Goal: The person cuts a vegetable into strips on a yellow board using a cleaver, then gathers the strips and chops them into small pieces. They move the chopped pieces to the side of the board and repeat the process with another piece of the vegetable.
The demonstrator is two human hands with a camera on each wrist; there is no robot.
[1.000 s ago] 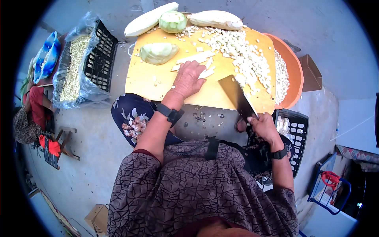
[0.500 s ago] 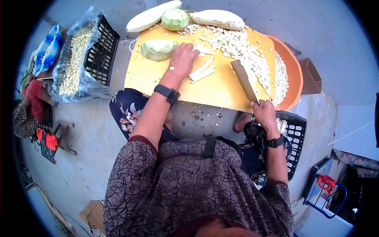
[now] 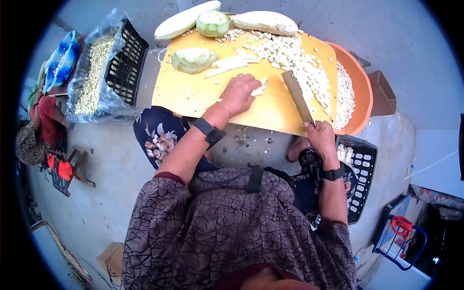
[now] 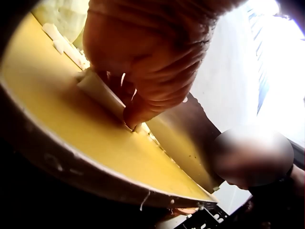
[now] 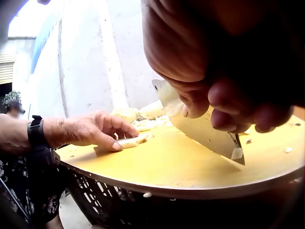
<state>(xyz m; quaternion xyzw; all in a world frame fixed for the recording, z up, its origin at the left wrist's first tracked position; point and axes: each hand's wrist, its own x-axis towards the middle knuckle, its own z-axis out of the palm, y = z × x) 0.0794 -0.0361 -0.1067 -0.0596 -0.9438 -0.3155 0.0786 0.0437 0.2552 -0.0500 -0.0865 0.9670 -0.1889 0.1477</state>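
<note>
On the yellow board, my left hand pinches long pale vegetable strips between thumb and fingers. In the head view their cut ends poke out on the hand's right side. My right hand grips a cleaver by its handle, which is mostly hidden. The blade points away from me, a short way right of the strips. More loose strips lie beyond my left hand, beside a cut chunk of peeled pale-green vegetable. Diced pieces spread over the board's right side.
Whole peeled vegetables lie along the board's far edge. An orange basin of diced pieces stands at the right, a black crate below it. To the left is a plastic-lined crate of diced pieces. Another person sits far left.
My left hand moved from beside the cut chunk back toward me and right, taking hold of the loose strips. Since the first frame, the cleaver turned and shifted slightly; it has barely moved since.
</note>
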